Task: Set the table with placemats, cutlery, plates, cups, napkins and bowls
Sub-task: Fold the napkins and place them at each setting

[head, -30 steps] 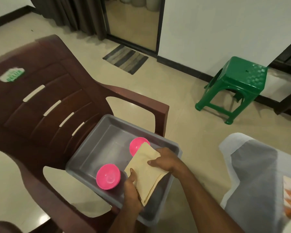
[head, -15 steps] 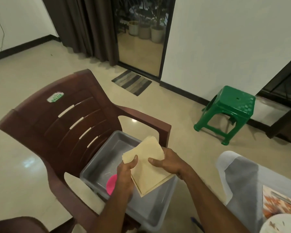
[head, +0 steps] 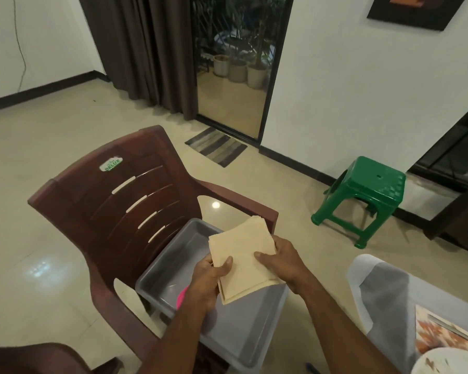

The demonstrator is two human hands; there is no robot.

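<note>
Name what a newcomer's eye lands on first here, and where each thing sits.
First, the stack of beige napkins at centre, held by the left hand and right hand above a grey tub. The tub rests on the brown plastic chair on the left. A bright green stool stands on the floor to the right.
</note>
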